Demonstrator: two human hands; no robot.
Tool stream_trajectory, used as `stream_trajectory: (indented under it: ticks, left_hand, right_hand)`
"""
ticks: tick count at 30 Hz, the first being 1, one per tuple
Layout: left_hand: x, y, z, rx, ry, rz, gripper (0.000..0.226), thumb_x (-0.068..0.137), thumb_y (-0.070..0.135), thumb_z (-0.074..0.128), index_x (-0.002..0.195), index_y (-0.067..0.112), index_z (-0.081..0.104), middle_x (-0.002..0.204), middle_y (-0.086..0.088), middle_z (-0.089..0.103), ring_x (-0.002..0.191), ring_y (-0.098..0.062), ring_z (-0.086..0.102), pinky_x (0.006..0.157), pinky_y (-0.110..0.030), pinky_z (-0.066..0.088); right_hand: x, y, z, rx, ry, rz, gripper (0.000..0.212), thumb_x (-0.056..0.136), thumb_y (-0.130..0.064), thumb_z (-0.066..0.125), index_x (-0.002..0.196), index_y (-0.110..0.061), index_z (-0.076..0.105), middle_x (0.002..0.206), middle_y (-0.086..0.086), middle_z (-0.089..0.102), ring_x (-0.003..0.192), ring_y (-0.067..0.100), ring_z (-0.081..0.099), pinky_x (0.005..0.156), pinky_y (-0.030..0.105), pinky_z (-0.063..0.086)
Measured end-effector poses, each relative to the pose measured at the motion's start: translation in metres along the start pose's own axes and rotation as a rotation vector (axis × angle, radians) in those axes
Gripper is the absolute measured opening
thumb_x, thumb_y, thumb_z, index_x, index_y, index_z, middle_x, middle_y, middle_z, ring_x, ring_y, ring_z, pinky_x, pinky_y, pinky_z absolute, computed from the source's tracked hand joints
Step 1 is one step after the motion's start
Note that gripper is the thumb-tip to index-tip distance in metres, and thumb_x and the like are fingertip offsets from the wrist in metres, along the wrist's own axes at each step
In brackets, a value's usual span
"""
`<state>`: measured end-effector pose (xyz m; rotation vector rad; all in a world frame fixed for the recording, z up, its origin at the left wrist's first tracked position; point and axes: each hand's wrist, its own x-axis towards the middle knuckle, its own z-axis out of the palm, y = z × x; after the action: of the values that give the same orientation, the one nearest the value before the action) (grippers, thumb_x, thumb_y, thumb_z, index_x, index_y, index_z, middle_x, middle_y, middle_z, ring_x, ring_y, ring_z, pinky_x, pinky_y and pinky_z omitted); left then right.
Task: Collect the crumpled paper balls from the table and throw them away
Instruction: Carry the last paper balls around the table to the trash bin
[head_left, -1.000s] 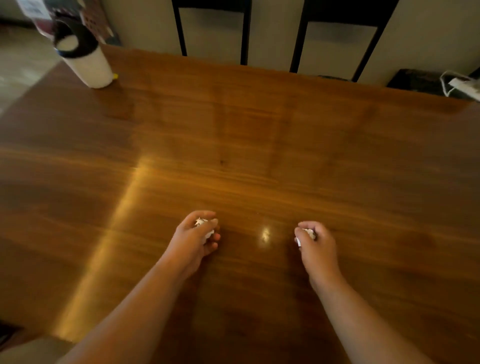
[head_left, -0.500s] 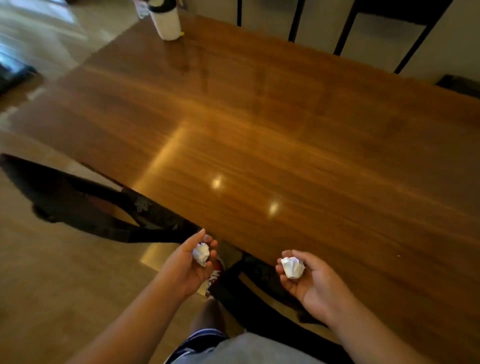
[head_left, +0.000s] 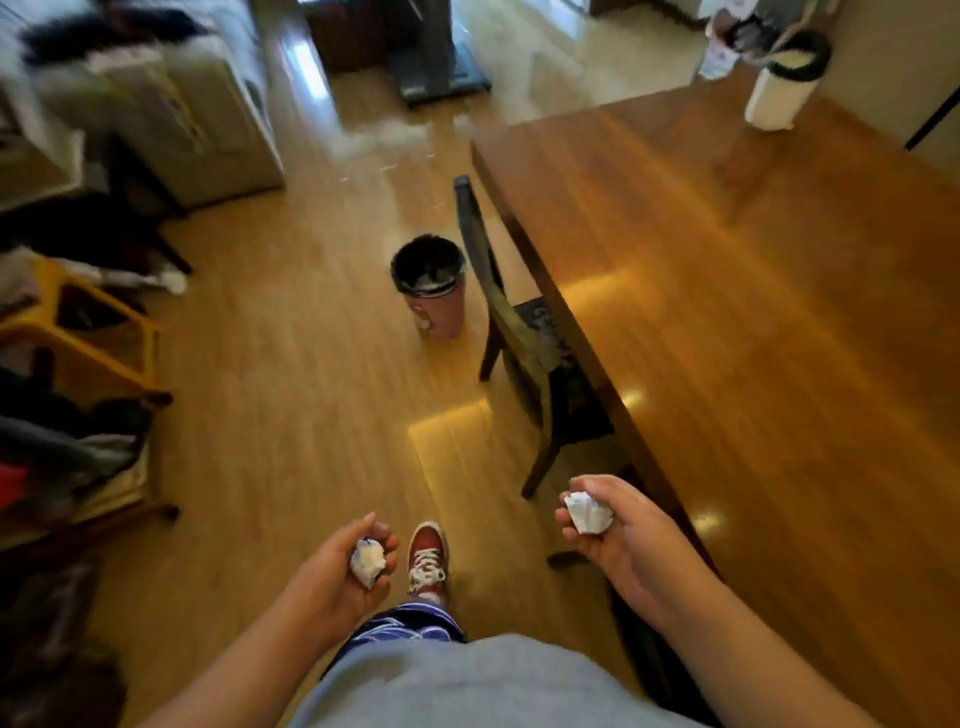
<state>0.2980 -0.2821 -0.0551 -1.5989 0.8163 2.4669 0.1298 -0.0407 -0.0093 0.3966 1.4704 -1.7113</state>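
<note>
The person stands on the wooden floor (head_left: 291, 395) beside the counter (head_left: 753, 322), both arms held out in front. The left hand (head_left: 337, 566) is curled around a crumpled paper ball (head_left: 368, 560), fingers closed loosely so the white paper shows between thumb and fingertips. The right hand (head_left: 618, 535) cups a second paper ball (head_left: 588, 513) the same way, palm turned inward, near the counter's edge. Ahead on the floor, well apart from both hands, stands a bin (head_left: 430, 291) with a dark liner, just beside a wooden chair (head_left: 511, 332) tucked under the counter. A red shoe (head_left: 427, 556) shows between the hands. A white tumbler (head_left: 779, 83) sits at the counter's far end.
</note>
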Motion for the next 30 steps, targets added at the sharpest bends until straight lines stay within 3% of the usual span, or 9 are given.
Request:
stream_trajectory:
  ticks: [8, 12, 17, 20, 30]
  left_hand:
    - [0.002, 0.049, -0.117, -0.356, 0.206, 0.073, 0.022, 0.089, 0.027, 0.057, 0.074, 0.012, 0.061, 0.063, -0.006, 0.067, 0.046, -0.014, 0.061, 0.035, -0.022, 0.047]
    - [0.025, 0.105, -0.165, -0.449, 0.254, 0.076, 0.022, 0.09, 0.027, 0.056, 0.075, 0.012, 0.061, 0.061, -0.006, 0.066, 0.045, -0.015, 0.061, 0.036, -0.023, 0.048]
    - [0.057, 0.197, -0.205, -0.46, 0.25, 0.083, 0.024, 0.091, 0.026, 0.056, 0.074, 0.01, 0.062, 0.063, -0.008, 0.067, 0.049, -0.017, 0.064, 0.043, -0.025, 0.053]
    - [0.075, 0.254, -0.209, -0.452, 0.209, 0.093, 0.024, 0.091, 0.027, 0.056, 0.077, 0.009, 0.063, 0.065, -0.008, 0.067, 0.052, -0.017, 0.065, 0.043, -0.028, 0.054]
    - [0.148, 0.419, -0.143, -0.342, 0.061, 0.143, 0.025, 0.092, 0.028, 0.054, 0.075, 0.011, 0.062, 0.069, -0.006, 0.065, 0.057, -0.016, 0.063, 0.048, -0.025, 0.053]
  right_hand:
    - [0.088, -0.013, 0.17, -0.22, -0.244, 0.073, 0.024, 0.091, -0.02, 0.061, 0.11, -0.006, 0.064, 0.11, 0.018, 0.061, 0.093, 0.027, 0.067, 0.068, 0.03, 0.057]
    - [0.139, -0.009, 0.254, -0.269, -0.274, 0.148, 0.021, 0.091, -0.018, 0.062, 0.108, -0.006, 0.064, 0.109, 0.019, 0.061, 0.095, 0.029, 0.066, 0.072, 0.033, 0.057]
    - [0.194, -0.011, 0.33, -0.293, -0.24, 0.193, 0.022, 0.088, -0.021, 0.066, 0.106, -0.008, 0.066, 0.111, 0.019, 0.063, 0.094, 0.029, 0.069, 0.07, 0.032, 0.058]
    - [0.22, -0.02, 0.357, -0.263, -0.182, 0.208, 0.026, 0.084, -0.02, 0.069, 0.107, -0.007, 0.066, 0.109, 0.021, 0.064, 0.084, 0.027, 0.074, 0.066, 0.032, 0.058]
    - [0.308, -0.068, 0.385, -0.226, 0.045, 0.268, 0.025, 0.084, -0.016, 0.069, 0.105, -0.003, 0.065, 0.106, 0.021, 0.065, 0.086, 0.029, 0.07, 0.055, 0.029, 0.057]
